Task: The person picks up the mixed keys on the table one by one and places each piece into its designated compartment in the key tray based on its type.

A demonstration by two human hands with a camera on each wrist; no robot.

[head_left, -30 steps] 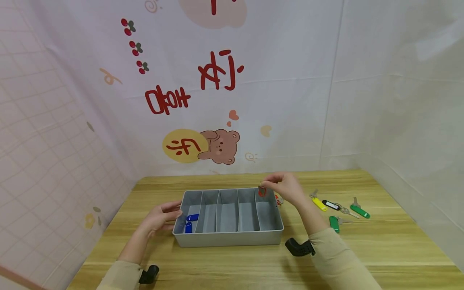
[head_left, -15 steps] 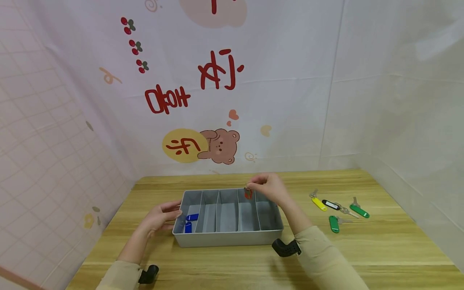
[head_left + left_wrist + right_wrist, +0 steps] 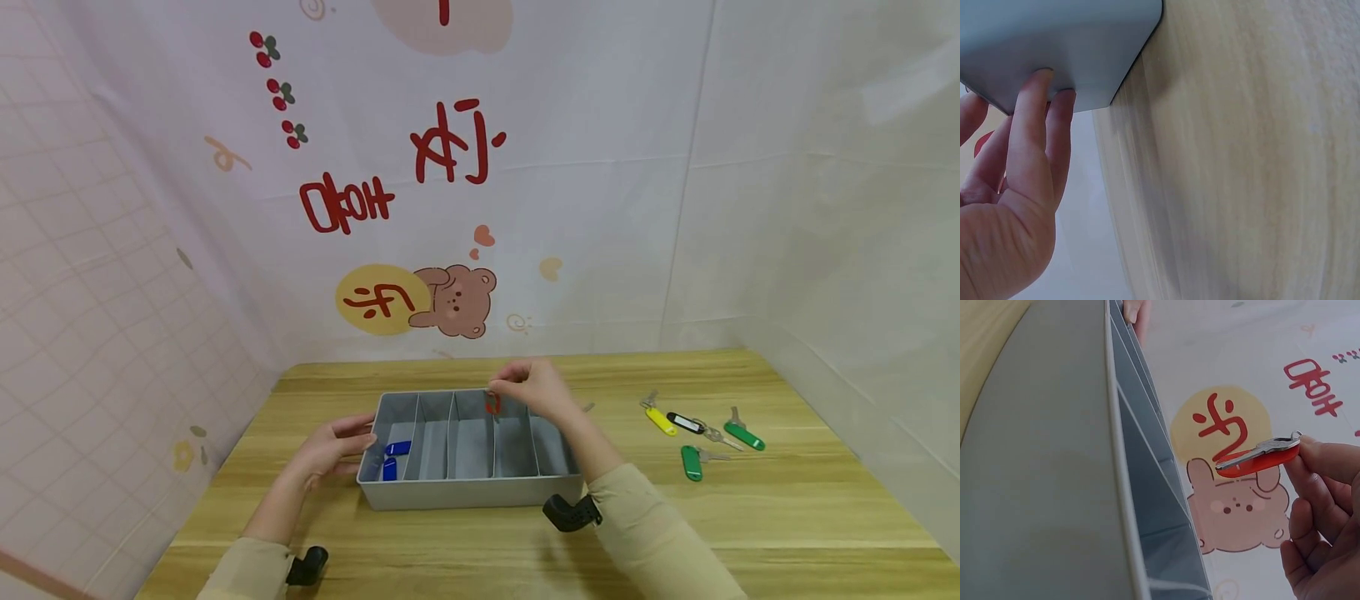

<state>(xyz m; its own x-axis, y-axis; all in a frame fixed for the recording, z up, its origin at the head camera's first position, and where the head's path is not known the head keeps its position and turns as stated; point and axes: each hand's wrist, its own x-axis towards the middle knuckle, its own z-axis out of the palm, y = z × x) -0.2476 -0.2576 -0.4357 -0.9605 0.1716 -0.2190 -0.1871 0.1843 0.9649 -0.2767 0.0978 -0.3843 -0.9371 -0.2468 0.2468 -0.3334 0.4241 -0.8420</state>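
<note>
A key with a red tag [image 3: 492, 404] hangs from the thumb and fingertips of my right hand [image 3: 534, 390], which pinches it near its ring. Key and tag [image 3: 1259, 456] show fully in the right wrist view. They are over the back of a grey divided tray [image 3: 472, 493], around its third and fourth compartments. At the tray's left end my left hand [image 3: 333, 450] holds the wall, thumb over the rim, fingers [image 3: 1030, 137] against the outside. Two blue key tags [image 3: 398, 448] lie in the leftmost compartment.
Right of the tray lie a yellow-tagged key [image 3: 660, 421], a black-framed tag [image 3: 685, 423] with a key, and two green-tagged keys [image 3: 692, 463]. A key tip [image 3: 588, 407] shows behind my right wrist. A printed cloth [image 3: 600, 208] hangs behind the wooden table [image 3: 450, 550].
My right hand has carried the red-tagged key leftward, from the tray's rightmost compartment to around the divider between the third and fourth. The left hand and the tray have stayed in place.
</note>
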